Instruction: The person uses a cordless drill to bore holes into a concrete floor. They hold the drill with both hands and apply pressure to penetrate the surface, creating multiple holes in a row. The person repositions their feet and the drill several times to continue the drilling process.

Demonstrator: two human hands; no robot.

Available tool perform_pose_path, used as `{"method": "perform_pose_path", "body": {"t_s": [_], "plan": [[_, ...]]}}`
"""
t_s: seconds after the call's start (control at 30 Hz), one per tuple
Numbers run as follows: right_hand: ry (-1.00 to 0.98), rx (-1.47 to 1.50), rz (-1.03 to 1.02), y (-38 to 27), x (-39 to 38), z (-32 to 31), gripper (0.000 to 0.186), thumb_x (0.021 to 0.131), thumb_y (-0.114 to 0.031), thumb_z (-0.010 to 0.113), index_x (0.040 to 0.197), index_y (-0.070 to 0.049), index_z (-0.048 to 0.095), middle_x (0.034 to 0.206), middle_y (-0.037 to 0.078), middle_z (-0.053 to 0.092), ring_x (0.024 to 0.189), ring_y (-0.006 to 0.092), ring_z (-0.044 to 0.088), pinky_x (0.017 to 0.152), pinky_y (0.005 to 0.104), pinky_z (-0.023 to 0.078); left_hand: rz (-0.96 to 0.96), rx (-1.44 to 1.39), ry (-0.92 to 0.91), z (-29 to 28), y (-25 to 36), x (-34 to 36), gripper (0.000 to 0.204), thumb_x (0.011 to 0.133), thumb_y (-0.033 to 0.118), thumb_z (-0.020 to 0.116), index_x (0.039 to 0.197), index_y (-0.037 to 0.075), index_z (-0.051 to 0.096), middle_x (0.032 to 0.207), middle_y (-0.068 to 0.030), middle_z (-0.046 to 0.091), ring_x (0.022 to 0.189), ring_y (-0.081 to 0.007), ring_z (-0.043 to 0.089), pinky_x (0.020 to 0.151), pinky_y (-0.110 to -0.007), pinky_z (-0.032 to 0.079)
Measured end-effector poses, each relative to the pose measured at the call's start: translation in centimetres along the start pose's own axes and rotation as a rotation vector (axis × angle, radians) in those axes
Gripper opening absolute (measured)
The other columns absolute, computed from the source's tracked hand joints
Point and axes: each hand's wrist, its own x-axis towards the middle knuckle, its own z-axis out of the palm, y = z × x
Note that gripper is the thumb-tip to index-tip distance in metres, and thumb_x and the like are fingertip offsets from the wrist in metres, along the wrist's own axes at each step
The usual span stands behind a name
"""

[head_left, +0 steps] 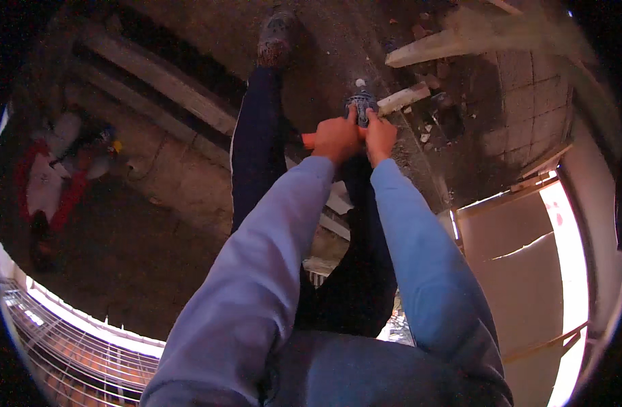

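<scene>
Both my hands are close together in front of me, thumbs side by side and pointing away. My left hand (336, 139) is wrapped round an orange part that sticks out to its left. My right hand (381, 138) is closed on the same object, a dark grey and orange tool (362, 102) with a ribbed head and a small pale tip at its far end. Its exact kind I cannot make out, as my fingers cover much of it. Below it is my dark-trousered right leg; my left leg (257, 142) stretches forward to a dusty shoe (277, 37).
Long beams (162, 81) lie across the dirt floor at the left. Right of the tool are a short wood piece (404, 98), rubble (426, 132) and a larger timber (426, 51). A red and white object (50, 176) lies far left; wire mesh (73, 353) is lower left.
</scene>
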Motion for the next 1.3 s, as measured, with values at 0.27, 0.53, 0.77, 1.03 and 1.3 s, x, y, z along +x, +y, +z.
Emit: {"method": "perform_pose_path", "body": {"t_s": [0.27, 0.53, 0.77, 1.03, 1.3], "plan": [[0.020, -0.104, 0.035, 0.1, 0.3, 1.0, 0.058, 0.089, -0.047, 0.067, 0.109, 0.008, 0.073, 0.113, 0.029, 0.070, 0.108, 0.0439, 0.067, 0.094, 0.0510, 0.051, 0.001, 0.047, 0.003, 0.2, -0.6, 0.7, 0.081, 0.087, 0.037, 0.066, 0.153, -0.001, 0.036, 0.094, -0.0184, 0.075, 0.084, -0.0333, 0.074, 0.075, -0.046, 0.058], [0.019, -0.076, 0.024, 0.3, 0.6, 1.1, 0.054, 0.087, -0.046, 0.069, 0.107, 0.004, 0.075, 0.111, 0.029, 0.071, 0.107, 0.0456, 0.067, 0.094, 0.0498, 0.051, -0.034, 0.011, -0.117, -0.8, 0.1, 0.5, 0.080, 0.092, 0.032, 0.062, 0.159, 0.005, 0.026, 0.100, -0.0206, 0.074, 0.089, -0.0377, 0.073, 0.077, -0.050, 0.057], [0.025, -0.017, 0.013, -0.2, 0.1, 0.9, 0.055, 0.087, -0.045, 0.070, 0.111, 0.005, 0.073, 0.111, 0.029, 0.071, 0.107, 0.0449, 0.067, 0.094, 0.0489, 0.051, -0.002, 0.068, -0.100, -1.3, 0.2, 0.5, 0.085, 0.088, 0.031, 0.067, 0.159, 0.007, 0.027, 0.099, -0.0202, 0.074, 0.089, -0.0376, 0.073, 0.077, -0.050, 0.058], [0.031, -0.041, 0.030, 0.4, 0.5, 1.2, 0.059, 0.086, -0.045, 0.072, 0.117, 0.005, 0.071, 0.120, 0.028, 0.069, 0.114, 0.0445, 0.065, 0.098, 0.0485, 0.050, 0.003, 0.069, -0.112, -0.7, -0.1, 0.7, 0.088, 0.085, 0.027, 0.069, 0.159, 0.006, 0.026, 0.100, -0.0199, 0.074, 0.088, -0.0385, 0.073, 0.077, -0.051, 0.058], [0.012, -0.012, 0.072, -0.2, 0.1, 0.9, 0.062, 0.086, -0.046, 0.072, 0.118, 0.007, 0.070, 0.119, 0.030, 0.068, 0.113, 0.0439, 0.066, 0.096, 0.0477, 0.051, 0.021, 0.089, -0.083, -0.8, -0.1, 0.5, 0.079, 0.090, 0.033, 0.063, 0.156, 0.002, 0.031, 0.096, -0.0185, 0.075, 0.086, -0.0357, 0.074, 0.075, -0.049, 0.057]]}}
